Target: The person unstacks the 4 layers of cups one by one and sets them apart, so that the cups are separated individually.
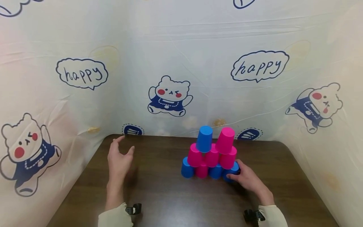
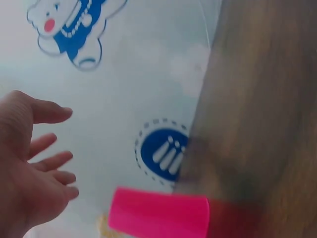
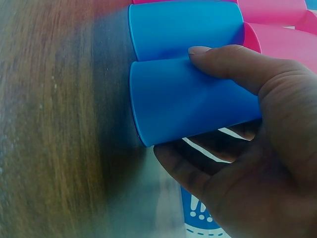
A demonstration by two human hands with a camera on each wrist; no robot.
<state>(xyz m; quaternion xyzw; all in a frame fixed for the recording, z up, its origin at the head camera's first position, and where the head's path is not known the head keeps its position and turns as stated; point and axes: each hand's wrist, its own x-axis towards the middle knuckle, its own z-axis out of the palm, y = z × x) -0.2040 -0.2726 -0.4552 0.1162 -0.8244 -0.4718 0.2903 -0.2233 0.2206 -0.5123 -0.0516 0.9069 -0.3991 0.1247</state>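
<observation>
Upside-down cups stand stacked in three tiers right of the table's middle. At the top are a blue cup (image 1: 204,139) and a pink cup (image 1: 225,140), over three pink cups (image 1: 211,155). The bottom row holds one pink cup (image 1: 201,170) among blue ones. My right hand (image 1: 250,179) grips the rightmost bottom blue cup (image 3: 193,104), thumb on one side and fingers on the other. Well left of the stack, my left hand (image 1: 120,162) is raised, thumb and fingers spread around nothing. Another pink cup (image 2: 158,213) shows in the left wrist view; I cannot pick it out in the head view.
The dark wooden table (image 1: 170,195) has rounded far corners. A pale curtain (image 1: 204,47) printed with bears and "happy" bubbles encloses its back and sides. Black straps circle both wrists, below pale sleeves (image 1: 116,217).
</observation>
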